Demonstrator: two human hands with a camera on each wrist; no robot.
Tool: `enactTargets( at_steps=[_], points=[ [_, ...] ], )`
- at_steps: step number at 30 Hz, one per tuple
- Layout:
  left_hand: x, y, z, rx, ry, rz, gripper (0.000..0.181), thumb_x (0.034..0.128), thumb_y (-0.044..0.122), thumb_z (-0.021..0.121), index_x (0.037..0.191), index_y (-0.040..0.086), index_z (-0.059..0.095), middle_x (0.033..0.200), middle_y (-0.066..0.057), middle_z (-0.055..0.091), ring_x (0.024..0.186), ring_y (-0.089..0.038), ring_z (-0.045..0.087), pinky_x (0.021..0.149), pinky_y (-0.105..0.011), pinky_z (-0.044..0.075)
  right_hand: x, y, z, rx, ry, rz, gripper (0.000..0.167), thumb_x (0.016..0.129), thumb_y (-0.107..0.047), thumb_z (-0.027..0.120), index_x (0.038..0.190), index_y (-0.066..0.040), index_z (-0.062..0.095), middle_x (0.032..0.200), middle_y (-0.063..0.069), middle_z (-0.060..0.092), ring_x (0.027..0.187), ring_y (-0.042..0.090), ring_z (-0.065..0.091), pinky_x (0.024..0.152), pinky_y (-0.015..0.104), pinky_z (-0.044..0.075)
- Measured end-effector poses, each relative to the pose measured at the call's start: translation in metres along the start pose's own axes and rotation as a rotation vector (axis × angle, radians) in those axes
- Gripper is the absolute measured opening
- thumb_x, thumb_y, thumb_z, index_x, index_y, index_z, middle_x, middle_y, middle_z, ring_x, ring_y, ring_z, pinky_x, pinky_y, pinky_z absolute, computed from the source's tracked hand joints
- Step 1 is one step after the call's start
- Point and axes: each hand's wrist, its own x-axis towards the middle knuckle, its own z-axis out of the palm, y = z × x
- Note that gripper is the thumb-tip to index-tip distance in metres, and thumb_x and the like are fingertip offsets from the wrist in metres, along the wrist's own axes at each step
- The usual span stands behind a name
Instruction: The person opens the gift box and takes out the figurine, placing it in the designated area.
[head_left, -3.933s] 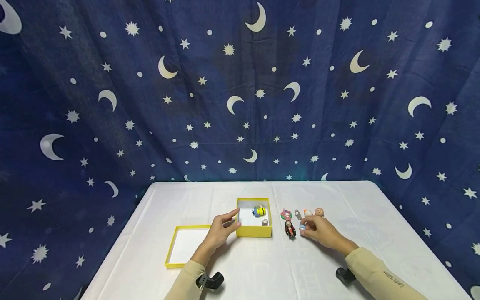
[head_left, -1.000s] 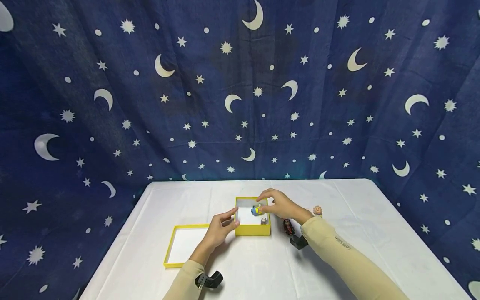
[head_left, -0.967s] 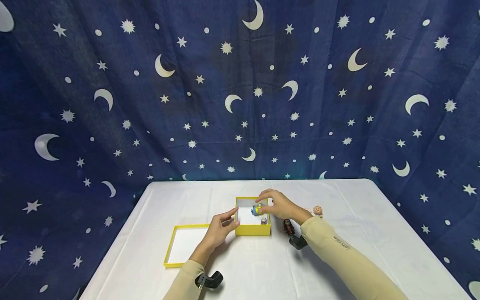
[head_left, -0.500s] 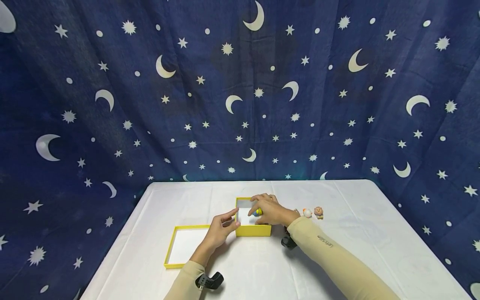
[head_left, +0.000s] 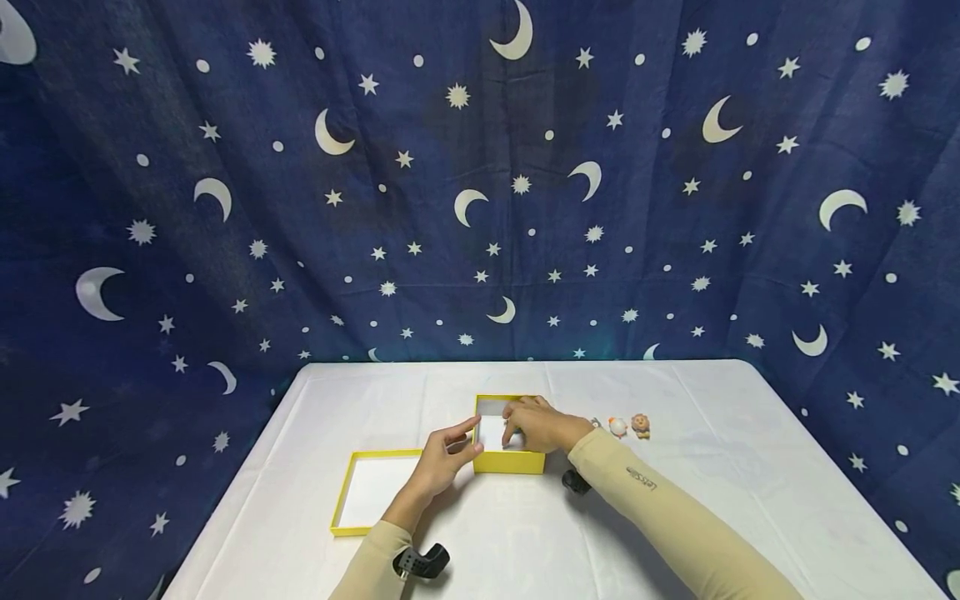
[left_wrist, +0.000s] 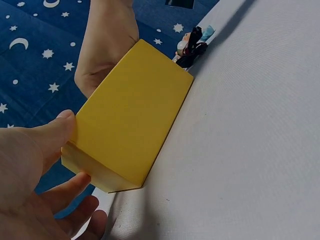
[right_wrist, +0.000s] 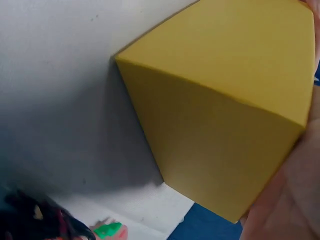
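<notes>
My left hand is at the left end of a yellow open box. In the left wrist view, its thumb and index finger touch that end, the other fingers loosely bent. From the right, my right hand reaches over the box's right side, fingers bent down inside. The hand covers the toys in there, so whether the fingers grip one is hidden. The right wrist view shows only the outside of the box walls. A black-haired doll with something light blue behind it stands beyond the box in the left wrist view.
The yellow-rimmed lid lies to the left, inside up. Right of the box are a white-and-orange toy and a lion-like figure. A pink-and-green toy shows low in the right wrist view. A starry curtain hangs behind the table.
My right hand has gone from the toys on the right into the box, then lower and closer together, covering the yellow-and-blue minion figure. My left hand has stayed at the box.
</notes>
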Motion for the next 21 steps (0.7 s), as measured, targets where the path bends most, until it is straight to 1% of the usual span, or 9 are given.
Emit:
enactTargets(
  at_steps=[4, 8, 10, 13, 16, 19, 21],
  points=[
    [0.0, 0.0, 0.0, 0.002, -0.001, -0.003, 0.05, 0.0989, 0.012, 0.064, 0.147, 0.003, 0.052, 0.156, -0.02, 0.046, 0.139, -0.053, 0.044, 0.115, -0.063, 0.041, -0.001, -0.005, -0.004, -0.047, -0.043, 0.041, 0.027, 0.086, -0.002, 0.077, 0.101, -0.024, 0.082, 0.143, 0.007, 0.058, 0.137, 0.031, 0.047, 0.122, 0.05, 0.033],
    [0.001, -0.001, 0.001, 0.008, 0.001, 0.005, 0.05, 0.0985, 0.012, 0.065, 0.146, 0.002, 0.052, 0.155, -0.021, 0.047, 0.139, -0.053, 0.044, 0.115, -0.063, 0.04, 0.0, -0.006, -0.005, -0.092, -0.055, 0.056, 0.027, 0.085, -0.003, 0.079, 0.098, -0.026, 0.082, 0.141, 0.005, 0.06, 0.137, 0.029, 0.048, 0.122, 0.047, 0.033],
    [0.001, -0.001, 0.001, 0.011, 0.003, 0.005, 0.05, 0.0985, 0.012, 0.065, 0.146, 0.002, 0.052, 0.155, -0.021, 0.047, 0.139, -0.053, 0.044, 0.115, -0.063, 0.041, 0.001, -0.006, -0.005, -0.093, -0.051, 0.053, 0.026, 0.086, -0.003, 0.078, 0.097, -0.026, 0.082, 0.141, 0.005, 0.061, 0.137, 0.029, 0.048, 0.122, 0.048, 0.033],
    [0.001, -0.002, 0.001, 0.016, 0.008, 0.0, 0.05, 0.0985, 0.013, 0.065, 0.146, 0.002, 0.053, 0.155, -0.021, 0.047, 0.139, -0.052, 0.045, 0.114, -0.062, 0.042, 0.004, -0.005, -0.002, -0.042, -0.031, 0.021, 0.023, 0.087, -0.003, 0.077, 0.094, -0.024, 0.082, 0.14, 0.007, 0.061, 0.137, 0.029, 0.049, 0.119, 0.053, 0.035],
    [0.001, -0.003, 0.001, 0.015, 0.006, -0.002, 0.051, 0.098, 0.014, 0.066, 0.146, 0.002, 0.053, 0.155, -0.02, 0.047, 0.139, -0.051, 0.046, 0.115, -0.06, 0.042, 0.007, -0.005, 0.0, 0.033, -0.019, -0.009, 0.021, 0.088, -0.005, 0.076, 0.096, -0.023, 0.082, 0.14, 0.008, 0.062, 0.137, 0.029, 0.051, 0.115, 0.059, 0.036],
    [0.001, -0.003, 0.001, 0.008, 0.002, 0.005, 0.051, 0.0973, 0.014, 0.067, 0.145, 0.002, 0.053, 0.155, -0.02, 0.047, 0.139, -0.051, 0.046, 0.116, -0.06, 0.042, 0.01, -0.008, 0.0, 0.087, -0.015, -0.029, 0.018, 0.089, -0.008, 0.077, 0.1, -0.021, 0.082, 0.136, 0.008, 0.064, 0.133, 0.028, 0.054, 0.111, 0.058, 0.039],
    [0.001, -0.003, 0.002, 0.003, 0.003, 0.007, 0.052, 0.097, 0.014, 0.067, 0.145, 0.003, 0.054, 0.155, -0.02, 0.047, 0.139, -0.05, 0.046, 0.116, -0.059, 0.042, 0.013, -0.011, 0.0, 0.113, -0.006, -0.049, 0.017, 0.088, -0.01, 0.078, 0.102, -0.019, 0.081, 0.129, 0.006, 0.068, 0.127, 0.026, 0.059, 0.109, 0.054, 0.042]
  ],
)
